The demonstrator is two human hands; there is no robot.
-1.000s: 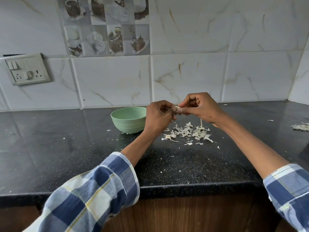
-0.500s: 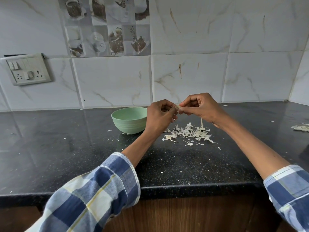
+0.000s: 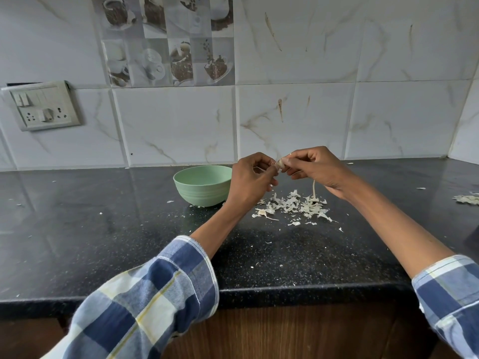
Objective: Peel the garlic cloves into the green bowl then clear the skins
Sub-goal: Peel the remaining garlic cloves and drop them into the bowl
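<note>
Above a black worktop (image 3: 103,242), the left hand (image 3: 250,181) and right hand (image 3: 318,169) both pinch a garlic clove (image 3: 280,164), mid-peel. Skins (image 3: 293,207) litter the surface below; the green bowl (image 3: 203,185) waits just left. Next, likely: strip the last skin, drop the clove in.

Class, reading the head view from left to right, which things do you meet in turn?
Switch panel → green bowl → left hand → garlic clove → right hand → separate skins near the right edge.
</note>
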